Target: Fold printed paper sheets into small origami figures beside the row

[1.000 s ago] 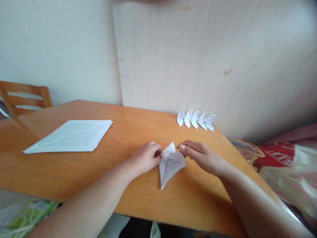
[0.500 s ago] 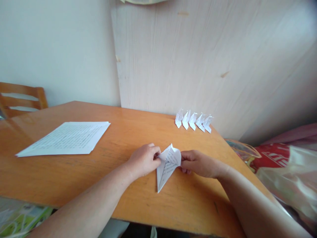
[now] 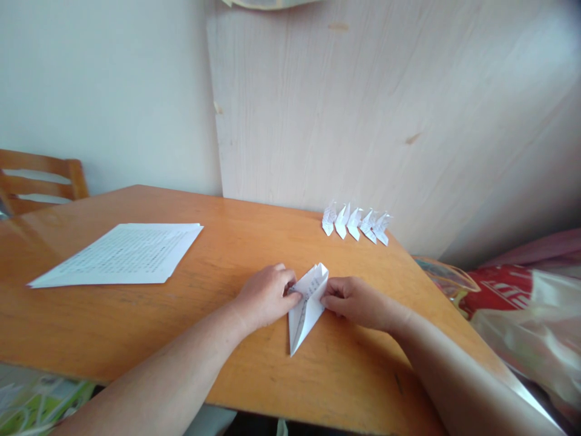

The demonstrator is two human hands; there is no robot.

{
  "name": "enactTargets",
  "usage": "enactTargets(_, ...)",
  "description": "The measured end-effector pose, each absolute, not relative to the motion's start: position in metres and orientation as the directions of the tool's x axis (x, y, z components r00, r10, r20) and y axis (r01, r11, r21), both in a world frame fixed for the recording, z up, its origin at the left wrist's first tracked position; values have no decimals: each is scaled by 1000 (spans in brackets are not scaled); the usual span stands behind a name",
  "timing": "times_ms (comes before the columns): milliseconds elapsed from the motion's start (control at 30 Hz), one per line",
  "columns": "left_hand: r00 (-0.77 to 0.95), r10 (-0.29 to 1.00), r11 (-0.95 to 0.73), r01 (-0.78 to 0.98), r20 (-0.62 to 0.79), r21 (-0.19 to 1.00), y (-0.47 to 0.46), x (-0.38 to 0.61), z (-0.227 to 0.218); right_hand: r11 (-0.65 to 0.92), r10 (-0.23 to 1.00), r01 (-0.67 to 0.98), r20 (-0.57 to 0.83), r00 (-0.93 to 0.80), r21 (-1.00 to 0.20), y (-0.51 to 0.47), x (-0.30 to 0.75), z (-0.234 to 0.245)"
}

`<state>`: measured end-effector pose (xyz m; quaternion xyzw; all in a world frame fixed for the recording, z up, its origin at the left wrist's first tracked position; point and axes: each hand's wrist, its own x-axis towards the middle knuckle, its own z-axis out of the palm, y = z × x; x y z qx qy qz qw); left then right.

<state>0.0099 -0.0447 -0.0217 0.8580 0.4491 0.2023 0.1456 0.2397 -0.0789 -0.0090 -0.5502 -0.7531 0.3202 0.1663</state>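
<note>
Between my hands is a folded piece of printed paper [image 3: 309, 303], narrowing to a point toward me, with raised flaps at its far end. My left hand [image 3: 271, 297] pinches its left edge, thumb on top. On the opposite edge, my right hand [image 3: 349, 300] grips the paper between thumb and curled fingers. Several folded paper figures [image 3: 354, 223] stand in a row near the table's far right edge, beyond my hands.
A stack of printed sheets [image 3: 122, 254] lies on the left of the wooden table [image 3: 236, 242]. A pale panel [image 3: 318, 109] rises behind it. Plastic bags [image 3: 521, 321] and a red package [image 3: 503, 289] sit beyond the right edge. A wooden chair [image 3: 40, 178] stands far left.
The paper's right flap, which bulged outward with its print showing, is now folded inward toward the middle. My right hand has moved slightly left with it; my left hand keeps its hold.
</note>
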Motion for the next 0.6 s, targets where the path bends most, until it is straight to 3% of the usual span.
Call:
enactTargets(300, 440, 857, -515, 734, 267, 442, -49, 14, -21, 195, 966, 803, -28, -255, -564, -80, 235, -6)
enactTargets(600, 478, 843, -532, 670, 247, 518, -51, 16, -21, 254, 950, 771, 2, -312, -584, -85, 227, -11)
